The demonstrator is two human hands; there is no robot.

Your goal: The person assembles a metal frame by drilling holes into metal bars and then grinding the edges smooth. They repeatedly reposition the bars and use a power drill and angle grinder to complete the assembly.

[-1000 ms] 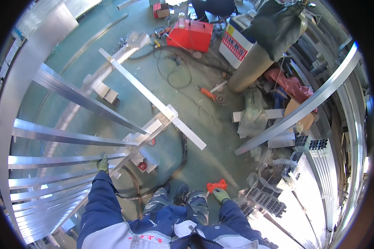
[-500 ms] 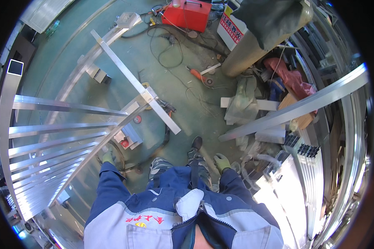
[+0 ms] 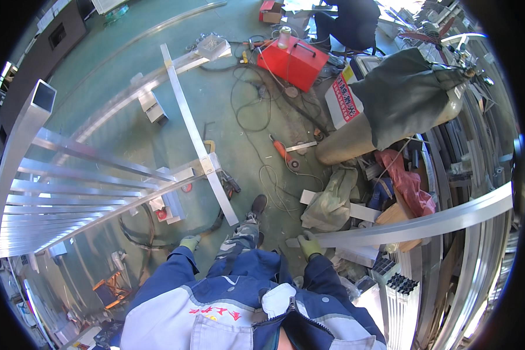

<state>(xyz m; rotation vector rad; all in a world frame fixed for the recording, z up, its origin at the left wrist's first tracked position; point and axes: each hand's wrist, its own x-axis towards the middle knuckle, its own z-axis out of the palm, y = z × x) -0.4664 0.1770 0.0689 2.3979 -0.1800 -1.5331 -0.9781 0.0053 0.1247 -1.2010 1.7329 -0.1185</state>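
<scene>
**Right hand on long bar, left hand free**

Right hand (image 3: 309, 245), gloved, sits at the near end of a long aluminium bar (image 3: 426, 220). Fingers look wrapped on the bar end, but it's small in frame so I can't tell how tight the grip is. The bar runs from the hand out to the right, rising slightly toward the picture's edge, above the clutter on the floor.

Left hand (image 3: 189, 241), also gloved, hangs low beside the left knee. It holds nothing and touches nothing; whether the fingers are spread or curled is too small to read. Nearest to it: black cable (image 3: 135, 230) looped on the green floor (image 3: 116, 122), and the lower end of a flat strip (image 3: 192, 131) that crosses a welded frame (image 3: 175, 175).

Left of frame: stack of square tubes (image 3: 58, 192) fanning toward the camera, open ends at far left.

Right of the feet: grey sack (image 3: 332, 201), red cloth (image 3: 407, 181), wood offcut (image 3: 394, 216). Farther back: red welder (image 3: 294, 61), orange tool (image 3: 281, 150) on the floor, and a big drum under a dark cover (image 3: 405, 99). Another person in dark clothes (image 3: 347, 23) is at the top edge, well apart.
</scene>
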